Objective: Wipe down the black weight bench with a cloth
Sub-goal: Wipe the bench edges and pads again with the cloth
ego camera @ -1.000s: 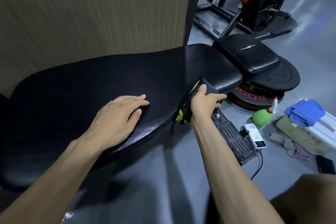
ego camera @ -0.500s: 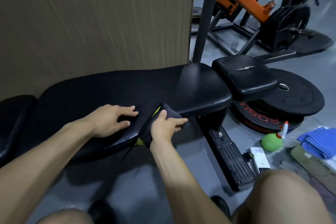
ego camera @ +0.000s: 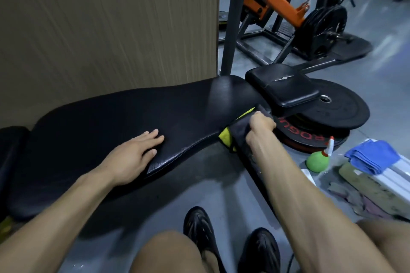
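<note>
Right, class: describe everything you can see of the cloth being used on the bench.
The cloth is dark grey with a bright yellow part showing at its lower left; it looks like soft fabric. It is bunched and draped over the near edge of the black weight bench, close to the bench's right end. The right hand grips it from above, fingers curled round it. How much hangs below the edge is unclear.

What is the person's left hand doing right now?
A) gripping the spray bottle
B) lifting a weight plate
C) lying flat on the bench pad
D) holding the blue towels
C: the left hand lies with straight fingers on the black weight bench, while the right hand grips the cloth.
</note>
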`<state>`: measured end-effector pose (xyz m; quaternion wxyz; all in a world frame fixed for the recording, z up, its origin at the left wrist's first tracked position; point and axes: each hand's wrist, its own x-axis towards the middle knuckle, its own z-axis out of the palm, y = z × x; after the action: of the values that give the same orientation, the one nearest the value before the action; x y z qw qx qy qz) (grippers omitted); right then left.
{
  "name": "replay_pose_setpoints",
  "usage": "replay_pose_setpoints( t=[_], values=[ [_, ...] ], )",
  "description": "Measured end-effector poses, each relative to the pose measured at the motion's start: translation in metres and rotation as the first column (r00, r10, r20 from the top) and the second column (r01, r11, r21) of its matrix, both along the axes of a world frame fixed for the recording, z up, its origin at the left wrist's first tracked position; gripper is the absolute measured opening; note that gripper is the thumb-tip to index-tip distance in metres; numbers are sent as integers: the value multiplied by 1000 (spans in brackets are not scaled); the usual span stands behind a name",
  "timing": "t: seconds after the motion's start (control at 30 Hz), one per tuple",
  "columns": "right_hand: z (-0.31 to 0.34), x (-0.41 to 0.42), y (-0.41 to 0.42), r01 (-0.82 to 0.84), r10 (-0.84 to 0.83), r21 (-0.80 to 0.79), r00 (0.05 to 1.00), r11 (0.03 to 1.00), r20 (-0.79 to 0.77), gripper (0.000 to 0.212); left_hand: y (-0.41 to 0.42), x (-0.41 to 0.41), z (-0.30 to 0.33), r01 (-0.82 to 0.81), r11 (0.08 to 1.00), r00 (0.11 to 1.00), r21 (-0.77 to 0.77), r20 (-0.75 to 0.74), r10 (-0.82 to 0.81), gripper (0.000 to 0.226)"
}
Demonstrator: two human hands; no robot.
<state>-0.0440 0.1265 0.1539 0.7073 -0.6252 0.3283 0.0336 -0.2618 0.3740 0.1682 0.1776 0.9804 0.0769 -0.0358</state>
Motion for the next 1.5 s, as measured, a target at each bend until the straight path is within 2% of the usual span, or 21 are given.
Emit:
replay_pose_setpoints(
  t=[0.17, 0.27, 0.33, 0.47, 0.6, 0.7, 0.77, 0.8, 1.0, 1.23, 1.33, 1.43, 1.5],
  values=[
    [-3, -16, -10, -167, 187, -224, 980, 960, 70, 71, -15, 15, 4, 18, 997, 998, 79, 59, -23, 47],
    [-14, -48, 14, -282, 316, -281, 945, 918, 85, 79, -43, 40, 4, 133, 989, 987, 64, 85, -138, 47],
    [-18, -49, 20, -299, 332, -280, 940, 912, 79, 79, -61, 58, 0, 166, 985, 977, 54, 126, -171, 46],
    [-19, -11, 0, -256, 268, -259, 963, 931, 10, 73, -80, 92, -6, 172, 985, 969, 23, 177, -174, 42],
    [-19, 25, -34, -136, 172, -282, 979, 950, 108, 59, -90, 122, -8, 182, 983, 960, 13, 215, -181, 37],
    [-27, 34, -53, -33, 61, -189, 988, 981, 142, 53, -91, 143, -6, 187, 982, 955, 14, 234, -185, 32],
    [-31, 31, -58, -22, 44, -158, 989, 987, 141, 49, -94, 155, -5, 188, 982, 950, 9, 254, -184, 29],
    [-32, 30, -59, -34, 64, -191, 987, 981, 150, 47, -95, 160, -5, 192, 981, 947, 3, 263, -186, 27],
    [-23, 24, -62, -75, 256, -577, 937, 813, 239, 26, -99, 179, -5, 207, 977, 931, -48, 317, -182, 22],
    [1, 19, -66, -17, 366, -771, 887, 636, 282, 33, -94, 189, 1, 227, 971, 930, -75, 314, -194, 22],
    [41, 27, -66, 10, 436, -745, 806, 667, 401, 31, -94, 188, 4, 226, 971, 929, -77, 316, -191, 22],
    [99, 57, -65, 8, 531, -693, 637, 721, 559, 26, -94, 193, 7, 207, 976, 931, -74, 321, -174, 25],
    [128, 89, -66, -31, 662, -769, 532, 638, 528, 24, -91, 197, 3, 177, 982, 937, -66, 318, -147, 27]
  ],
)
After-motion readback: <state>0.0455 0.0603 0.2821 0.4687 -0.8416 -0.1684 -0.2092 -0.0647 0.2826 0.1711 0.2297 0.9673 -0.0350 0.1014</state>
